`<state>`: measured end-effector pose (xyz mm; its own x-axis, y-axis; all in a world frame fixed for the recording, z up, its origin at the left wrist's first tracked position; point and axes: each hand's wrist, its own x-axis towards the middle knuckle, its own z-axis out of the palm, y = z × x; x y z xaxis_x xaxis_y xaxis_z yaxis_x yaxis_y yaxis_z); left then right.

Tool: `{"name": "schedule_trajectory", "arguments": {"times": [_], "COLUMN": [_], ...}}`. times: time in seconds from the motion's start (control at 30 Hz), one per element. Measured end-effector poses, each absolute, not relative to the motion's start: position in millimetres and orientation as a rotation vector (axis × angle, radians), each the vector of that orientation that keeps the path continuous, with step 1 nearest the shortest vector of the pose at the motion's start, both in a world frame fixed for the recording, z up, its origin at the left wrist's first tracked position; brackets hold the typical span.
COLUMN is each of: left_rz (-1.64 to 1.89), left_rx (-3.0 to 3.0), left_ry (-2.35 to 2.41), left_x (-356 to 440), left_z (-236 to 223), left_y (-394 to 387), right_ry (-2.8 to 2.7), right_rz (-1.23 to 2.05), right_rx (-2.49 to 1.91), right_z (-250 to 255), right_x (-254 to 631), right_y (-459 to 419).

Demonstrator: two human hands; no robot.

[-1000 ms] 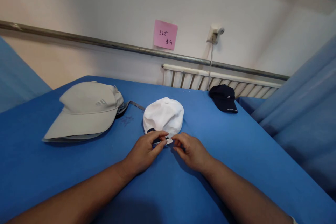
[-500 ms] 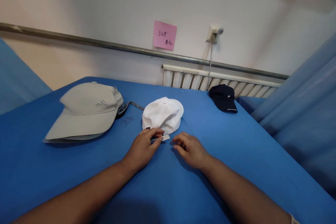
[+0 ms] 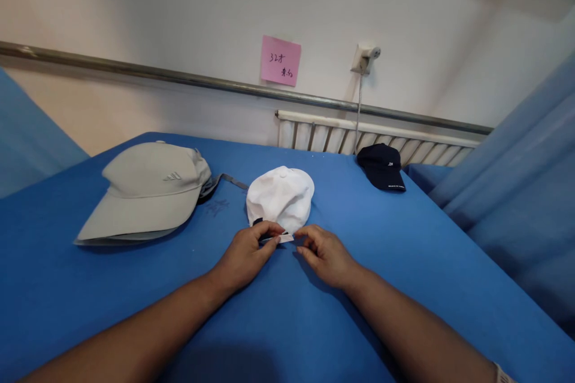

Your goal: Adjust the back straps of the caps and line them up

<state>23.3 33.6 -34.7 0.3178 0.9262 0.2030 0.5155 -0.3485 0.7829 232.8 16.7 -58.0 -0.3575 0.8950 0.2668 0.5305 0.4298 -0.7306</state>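
A white cap [image 3: 281,191] lies on the blue-covered table, its back strap side toward me. My left hand [image 3: 249,251] pinches the white strap [image 3: 286,238] at the cap's near edge between thumb and fingers. Dark trim shows beside those fingertips, and part of the strap is hidden under them. Just right of the strap's free end is my right hand [image 3: 327,256], fingers curled with a gap between thumb and index finger. Its index fingertip is close to the strap end; whether it touches I cannot tell.
Light grey caps [image 3: 148,191], apparently stacked, sit at the left with a grey strap trailing toward the white cap. A navy cap [image 3: 381,166] rests near the far right edge. Behind the table [image 3: 287,323] are a radiator [image 3: 323,134], a metal rail [image 3: 188,79] and a plugged socket [image 3: 365,60].
My left hand drew the strap and cap slightly left, then back right toward my right hand. The right hand stayed almost in place, and the gap to the strap end widened, then narrowed.
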Motion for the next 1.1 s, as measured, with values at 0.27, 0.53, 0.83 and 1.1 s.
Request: {"name": "schedule_trajectory", "arguments": {"times": [0.27, 0.53, 0.83, 1.1], "left_rz": [0.945, 0.904, 0.891, 0.905], "left_rx": [1.756, 1.484, 1.349, 1.503], "left_ry": [1.084, 0.998, 0.982, 1.025], "left_x": [30, 35, 36, 35], "left_z": [-32, -37, -39, -40], "left_y": [26, 29, 35, 32], "right_ry": [-2.070, -2.089, -2.040, -2.015], "right_rz": [0.708, 0.505, 0.523, 0.598], "right_rx": [-1.182, -1.477, -1.530, -1.422], "right_z": [-54, -49, -49, -63], "right_x": [230, 221, 220, 225], "right_y": [12, 8, 9, 19]}}
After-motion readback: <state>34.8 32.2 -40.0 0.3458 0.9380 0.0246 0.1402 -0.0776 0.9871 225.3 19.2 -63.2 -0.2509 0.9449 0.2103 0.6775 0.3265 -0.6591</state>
